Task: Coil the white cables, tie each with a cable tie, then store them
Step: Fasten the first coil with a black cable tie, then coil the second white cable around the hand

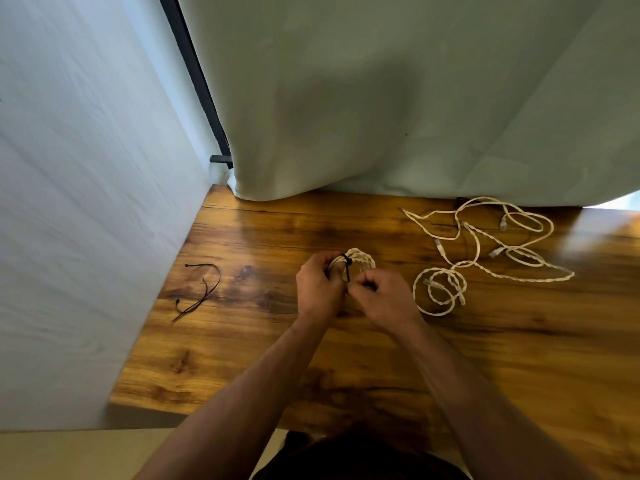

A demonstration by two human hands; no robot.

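Note:
A small coil of white braided cable (pixel 362 258) is held just above the middle of the wooden table (pixel 242 358). My left hand (pixel 318 289) grips the coil's left side. A black cable tie (pixel 346 268) is looped round the coil, and my right hand (pixel 384 294) pinches its free tail below the coil. To the right lie loose white cables (pixel 485 251) in a tangle, one part loosely looped (pixel 440 289).
Spare black cable ties (pixel 201 289) lie at the table's left side near a pale wall (pixel 86 237). A pale green curtain (pixel 381 116) hangs over the table's far edge. The near table edge is below my forearms.

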